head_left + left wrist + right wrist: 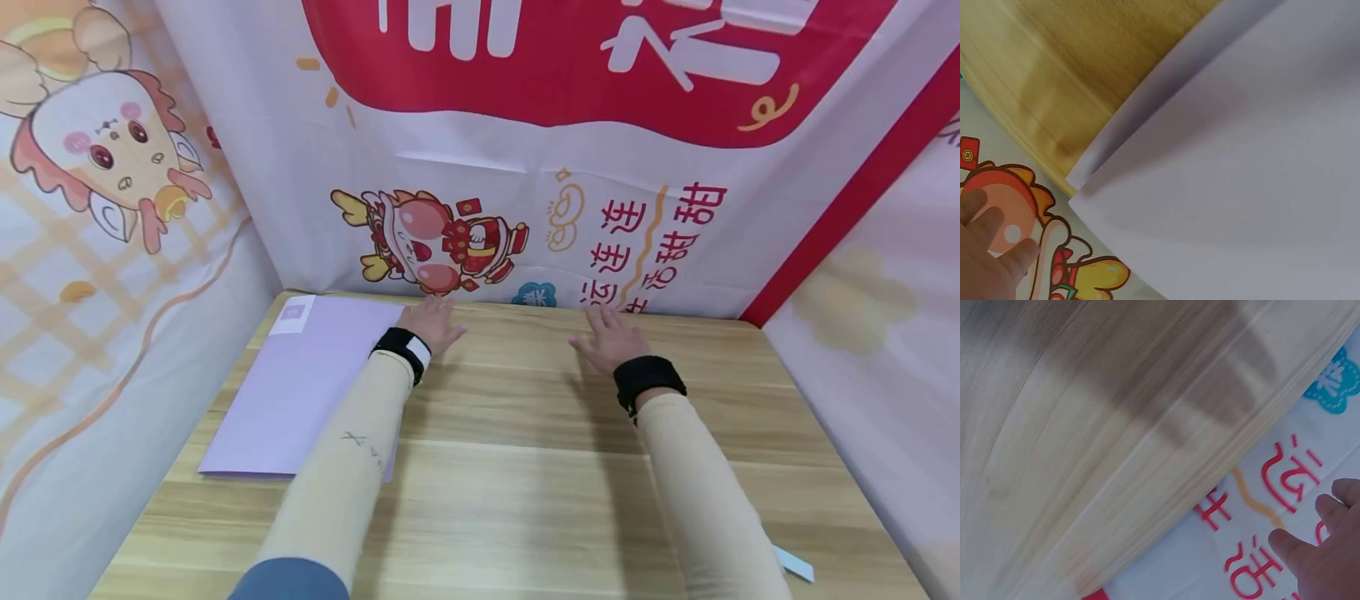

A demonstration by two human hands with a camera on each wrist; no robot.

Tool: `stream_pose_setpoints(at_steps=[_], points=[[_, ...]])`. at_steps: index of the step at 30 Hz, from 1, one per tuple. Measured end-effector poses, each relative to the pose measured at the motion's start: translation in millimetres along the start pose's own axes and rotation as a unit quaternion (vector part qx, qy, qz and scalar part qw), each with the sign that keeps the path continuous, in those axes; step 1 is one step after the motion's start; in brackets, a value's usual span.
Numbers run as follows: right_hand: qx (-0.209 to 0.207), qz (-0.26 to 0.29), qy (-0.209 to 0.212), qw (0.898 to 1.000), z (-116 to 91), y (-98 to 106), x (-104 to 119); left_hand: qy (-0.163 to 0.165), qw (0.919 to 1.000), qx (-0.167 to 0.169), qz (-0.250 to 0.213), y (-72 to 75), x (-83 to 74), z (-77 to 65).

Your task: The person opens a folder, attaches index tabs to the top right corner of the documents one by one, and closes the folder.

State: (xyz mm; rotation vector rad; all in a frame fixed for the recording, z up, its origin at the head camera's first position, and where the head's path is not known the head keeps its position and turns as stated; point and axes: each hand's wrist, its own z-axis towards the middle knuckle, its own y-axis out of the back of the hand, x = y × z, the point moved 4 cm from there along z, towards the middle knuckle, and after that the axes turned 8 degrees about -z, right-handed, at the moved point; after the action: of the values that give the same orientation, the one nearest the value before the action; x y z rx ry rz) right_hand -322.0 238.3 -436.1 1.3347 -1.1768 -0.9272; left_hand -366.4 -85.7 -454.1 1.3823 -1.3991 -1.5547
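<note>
My left hand (430, 323) reaches to the far side of the table, fingers spread, beside the top right corner of a lilac folder (315, 383). It holds nothing. The folder lies flat on the left of the table, with a pale label at its far left corner; my left forearm covers part of its right side. In the left wrist view the folder's cover (1229, 175) stands slightly apart from the sheet beneath. My right hand (611, 340) is held out near the back edge with spread fingers and nothing in it; its shadow falls on the wood.
The wooden table (510, 483) ends at a white printed cloth (450, 142) hanging behind it, and more cloth walls in both sides. A small pale blue strip (795, 565) lies at the front right, partly behind my right forearm.
</note>
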Motion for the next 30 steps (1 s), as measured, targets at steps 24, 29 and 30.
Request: stream_pose_setpoints(at_steps=[24,29,30], points=[[0.027,0.299,0.049,0.953,-44.5,-15.6,130.7,-0.088,0.9924,-0.003,-0.085,76.0,32.1,-143.6],[0.107,0.385,0.05,0.915,-64.7,-27.5,164.9,-0.057,0.994,-0.032,-0.088,86.6,66.3,-185.8],[0.12,0.394,0.05,0.91,-68.6,-30.5,170.6,-0.051,0.9939,-0.038,-0.09,85.7,73.1,-192.1]])
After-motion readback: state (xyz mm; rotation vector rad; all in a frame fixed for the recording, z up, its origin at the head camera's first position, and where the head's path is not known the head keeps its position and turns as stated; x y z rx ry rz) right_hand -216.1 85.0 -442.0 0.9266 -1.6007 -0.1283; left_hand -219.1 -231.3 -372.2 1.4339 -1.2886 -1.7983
